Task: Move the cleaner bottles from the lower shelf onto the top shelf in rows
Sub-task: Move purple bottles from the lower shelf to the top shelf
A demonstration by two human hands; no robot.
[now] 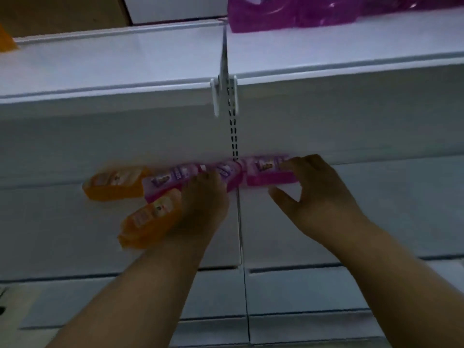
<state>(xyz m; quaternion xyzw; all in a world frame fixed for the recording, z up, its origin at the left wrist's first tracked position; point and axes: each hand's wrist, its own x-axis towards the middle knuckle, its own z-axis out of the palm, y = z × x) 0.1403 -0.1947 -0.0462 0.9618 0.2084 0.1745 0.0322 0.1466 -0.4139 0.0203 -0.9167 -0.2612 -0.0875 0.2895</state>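
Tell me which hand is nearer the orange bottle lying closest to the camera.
Left. The left hand is against the near orange bottle, seemingly holding it. The right hand is off to its right, fingers on a pink bottle.

You have 5 translucent plastic cleaner bottles lying on their sides on the white lower shelf (75, 222). 3 pink bottles with purple labels sit in a line far back under the shelf above: left (167, 180), middle (229, 173), right (267, 172). 1 orange bottle (114, 183) lies just left of them. A second orange bottle (150, 218) lies tilted in front.
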